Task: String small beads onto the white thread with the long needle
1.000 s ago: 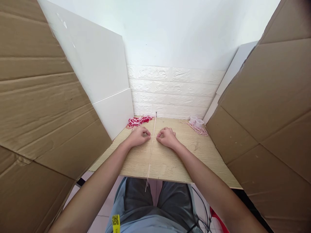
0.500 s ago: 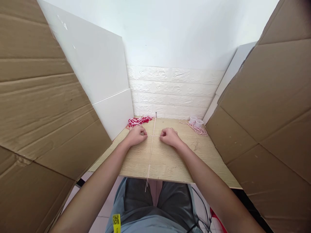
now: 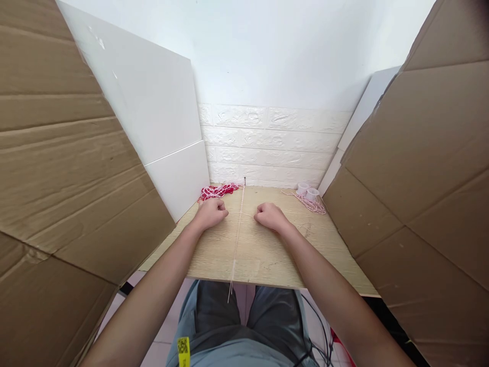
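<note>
I see a yellow label (image 3: 184,351) at the near side; its small writing I cannot read. Two pale cups (image 3: 312,195) stand far right, contents unclear. Left hand (image 3: 211,213) and right hand (image 3: 270,216) have fingertips pressed together, pinching a thin thread (image 3: 247,214) across the long cord (image 3: 238,234) mid-table.

Whitish string (image 3: 237,234), red-and-white cords (image 3: 219,190), pale wood-grain tabletop (image 3: 278,255), brown cardboard (image 3: 431,183)
</note>
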A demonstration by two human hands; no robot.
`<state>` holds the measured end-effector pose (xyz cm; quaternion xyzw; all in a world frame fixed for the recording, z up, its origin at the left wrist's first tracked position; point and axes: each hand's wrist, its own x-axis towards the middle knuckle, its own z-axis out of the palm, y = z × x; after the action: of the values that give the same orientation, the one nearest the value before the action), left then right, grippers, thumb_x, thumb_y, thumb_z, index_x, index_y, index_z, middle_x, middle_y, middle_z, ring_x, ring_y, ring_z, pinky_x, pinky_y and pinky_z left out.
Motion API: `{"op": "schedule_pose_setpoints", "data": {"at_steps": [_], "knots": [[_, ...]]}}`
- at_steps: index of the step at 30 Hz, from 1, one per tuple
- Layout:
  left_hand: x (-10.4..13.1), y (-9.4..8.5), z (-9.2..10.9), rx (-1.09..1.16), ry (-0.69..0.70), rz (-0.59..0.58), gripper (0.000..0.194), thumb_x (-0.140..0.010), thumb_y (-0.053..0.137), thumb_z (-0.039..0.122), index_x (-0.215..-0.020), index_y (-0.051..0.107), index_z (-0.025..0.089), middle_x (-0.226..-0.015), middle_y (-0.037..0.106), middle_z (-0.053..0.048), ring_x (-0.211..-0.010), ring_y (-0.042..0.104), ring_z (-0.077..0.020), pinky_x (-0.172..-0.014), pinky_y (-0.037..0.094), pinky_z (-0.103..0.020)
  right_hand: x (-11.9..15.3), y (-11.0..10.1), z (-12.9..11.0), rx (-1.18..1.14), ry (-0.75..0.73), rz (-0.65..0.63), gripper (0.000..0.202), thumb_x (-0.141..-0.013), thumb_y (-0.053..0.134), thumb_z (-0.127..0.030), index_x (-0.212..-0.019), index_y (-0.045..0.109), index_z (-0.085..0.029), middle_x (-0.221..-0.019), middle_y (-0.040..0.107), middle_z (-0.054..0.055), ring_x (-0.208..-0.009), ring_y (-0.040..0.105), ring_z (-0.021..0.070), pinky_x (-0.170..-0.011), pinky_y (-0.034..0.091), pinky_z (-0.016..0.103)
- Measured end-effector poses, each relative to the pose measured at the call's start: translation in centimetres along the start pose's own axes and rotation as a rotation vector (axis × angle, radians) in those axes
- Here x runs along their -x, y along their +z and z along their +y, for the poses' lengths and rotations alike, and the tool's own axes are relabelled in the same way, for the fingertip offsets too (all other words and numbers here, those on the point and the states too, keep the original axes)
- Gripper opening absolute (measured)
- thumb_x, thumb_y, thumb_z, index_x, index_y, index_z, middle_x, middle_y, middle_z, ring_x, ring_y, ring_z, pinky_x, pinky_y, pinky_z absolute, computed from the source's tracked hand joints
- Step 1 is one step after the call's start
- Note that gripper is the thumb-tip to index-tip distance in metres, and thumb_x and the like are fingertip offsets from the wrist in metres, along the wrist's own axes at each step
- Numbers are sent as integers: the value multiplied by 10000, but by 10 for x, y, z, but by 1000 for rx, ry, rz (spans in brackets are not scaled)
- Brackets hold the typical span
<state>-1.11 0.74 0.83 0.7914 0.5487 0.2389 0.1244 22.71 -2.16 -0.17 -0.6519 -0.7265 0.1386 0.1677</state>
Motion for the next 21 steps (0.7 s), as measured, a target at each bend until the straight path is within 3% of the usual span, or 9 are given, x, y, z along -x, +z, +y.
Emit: {"op": "schedule_pose_setpoints", "data": {"at_steps": [3, 6, 9, 12, 16, 21], "knots": [[0, -1, 0, -47, 9, -4, 119, -686, 540, 245, -630, 639, 208, -758, 684, -18, -781, 602, -206, -832, 446, -354, 1, -2, 0, 32, -13, -4, 102, -727, 565, -198, -700, 663, -188, -755, 702, 67, -679, 591, 185, -606, 336, 265], [1, 0, 0, -79, 37, 19, 130, -707, 569, 266, -758, 680, 221, -918, 698, -31, -914, 602, -240, -935, 402, -405, 3, -3, -1, 50, -39, 7, 94, -733, 593, -227, -766, 678, -208, -843, 711, 67, -797, 605, 212, -704, 370, 284], [2, 3, 1, -43, 69, 51, 272, -746, 593, 330, -983, 691, 241, -1101, 664, -53, -1076, 559, -271, -979, 379, -430, 3, 0, -5, 36, -53, 101, 168, -740, 619, -268, -886, 685, -219, -978, 692, 77, -959, 577, 245, -813, 379, 322], [4, 7, 5, -4, 120, 35, 333, -813, 567, 407, -1089, 683, 260, -1171, 640, -57, -1155, 518, -276, -1009, 360, -442, 1, 10, -11, -42, -85, 182, 253, -785, 613, -322, -1008, 682, -223, -1064, 658, 83, -1064, 533, 249, -898, 370, 348], [5, 12, 12, 17, 201, -1, 328, -877, 517, 429, -1088, 698, 255, -1109, 663, -60, -1147, 525, -257, -1022, 359, -426, -3, 24, -17, -135, -118, 188, 246, -840, 589, -346, -1014, 707, -218, -1067, 653, 75, -1081, 524, 228, -939, 363, 336], [3, 17, 13, 25, 232, -1, 264, -874, 522, 389, -938, 728, 238, -991, 674, -60, -1040, 573, -236, -963, 410, -394, -7, 32, -18, -175, -123, 161, 207, -854, 592, -355, -935, 733, -227, -1001, 662, 61, -1035, 541, 209, -914, 377, 315]]}}
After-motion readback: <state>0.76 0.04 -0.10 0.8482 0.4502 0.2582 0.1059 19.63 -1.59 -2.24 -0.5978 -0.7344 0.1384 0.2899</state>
